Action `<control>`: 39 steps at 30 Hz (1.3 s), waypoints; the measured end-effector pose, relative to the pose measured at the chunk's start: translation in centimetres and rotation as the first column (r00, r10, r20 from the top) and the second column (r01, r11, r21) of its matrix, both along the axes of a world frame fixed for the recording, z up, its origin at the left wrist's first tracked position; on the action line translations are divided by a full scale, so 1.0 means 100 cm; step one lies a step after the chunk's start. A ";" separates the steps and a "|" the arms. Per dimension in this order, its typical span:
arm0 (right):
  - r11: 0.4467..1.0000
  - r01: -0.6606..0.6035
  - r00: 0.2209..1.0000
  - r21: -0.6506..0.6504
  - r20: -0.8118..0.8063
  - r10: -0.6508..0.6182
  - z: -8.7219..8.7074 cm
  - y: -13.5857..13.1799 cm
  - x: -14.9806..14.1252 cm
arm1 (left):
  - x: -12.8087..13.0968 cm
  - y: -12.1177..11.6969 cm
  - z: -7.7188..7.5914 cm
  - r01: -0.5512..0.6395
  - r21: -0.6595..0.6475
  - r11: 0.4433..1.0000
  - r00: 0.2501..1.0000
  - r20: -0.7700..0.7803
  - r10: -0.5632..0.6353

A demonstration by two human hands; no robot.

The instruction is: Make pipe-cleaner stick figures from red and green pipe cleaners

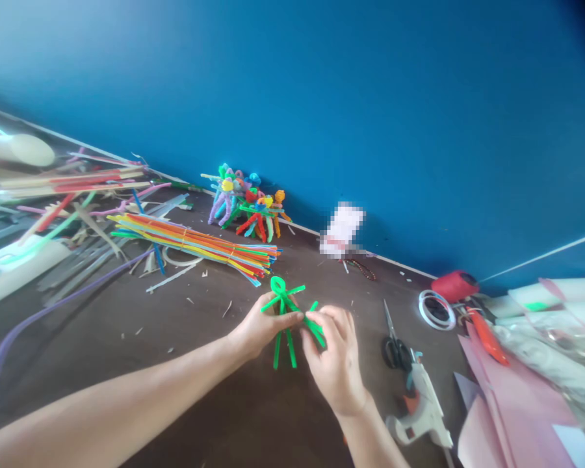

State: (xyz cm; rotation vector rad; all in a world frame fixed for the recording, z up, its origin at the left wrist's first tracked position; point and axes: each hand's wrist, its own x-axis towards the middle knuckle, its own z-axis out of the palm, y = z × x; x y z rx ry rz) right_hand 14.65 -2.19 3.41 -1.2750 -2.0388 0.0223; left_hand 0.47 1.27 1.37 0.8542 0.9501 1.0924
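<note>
A green pipe-cleaner figure (283, 300) with a looped head, arms and two legs is held above the dark table (209, 403). My left hand (258, 328) pinches its body from the left. My right hand (334, 357) is closed on a green strand sticking out at the figure's right side. Both forearms reach in from the lower edge.
A bundle of coloured pipe cleaners (195, 244) lies behind the hands, with finished figures (246, 205) against the blue wall. Loose sticks and scraps clutter the left. Scissors (394, 341), a glue gun (422, 406), wire rings (436, 309), red thread (454, 286) and pink paper (511, 403) lie right.
</note>
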 end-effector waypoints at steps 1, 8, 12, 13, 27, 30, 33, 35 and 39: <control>1.000 0.014 0.999 0.003 0.033 -0.014 -0.001 0.001 0.000 | 0.000 0.000 0.000 0.002 -0.002 1.000 1.000 0.004 -0.002; 0.999 0.038 0.999 0.017 0.011 -0.039 -0.007 0.002 0.001 | -0.001 -0.001 0.002 0.034 0.052 0.998 0.999 -0.008 -0.034; 0.998 0.053 0.998 0.034 0.015 -0.053 -0.007 0.001 0.001 | -0.001 -0.001 0.002 0.042 0.049 0.998 0.999 -0.017 -0.042; 0.998 0.050 0.998 0.039 0.026 -0.052 -0.006 0.001 0.001 | -0.001 -0.001 0.002 0.047 0.052 0.998 0.999 -0.023 -0.046; 0.858 -0.157 0.903 -0.489 -0.423 -0.075 -0.006 0.002 -0.001 | -0.008 -0.001 0.001 0.136 0.278 0.951 0.963 -0.265 -0.060; 0.628 -0.470 0.640 -0.620 -0.730 -0.241 -0.011 0.006 -0.001 | -0.007 -0.002 0.003 0.202 0.218 0.955 0.972 -0.166 -0.167; 0.537 -0.617 0.488 -0.576 -0.815 -0.314 -0.015 0.009 0.001 | -0.005 0.000 0.002 0.186 0.146 0.972 0.982 -0.064 -0.178; 0.599 -0.526 0.597 -0.604 -0.764 -0.246 -0.016 0.010 0.003 | -0.004 0.003 0.000 0.117 0.094 0.989 0.993 -0.009 -0.117; 0.903 -0.082 0.903 -0.421 -0.414 -0.112 -0.014 0.007 0.004 | -0.002 0.006 -0.005 -0.024 -0.012 1.000 0.998 0.061 0.025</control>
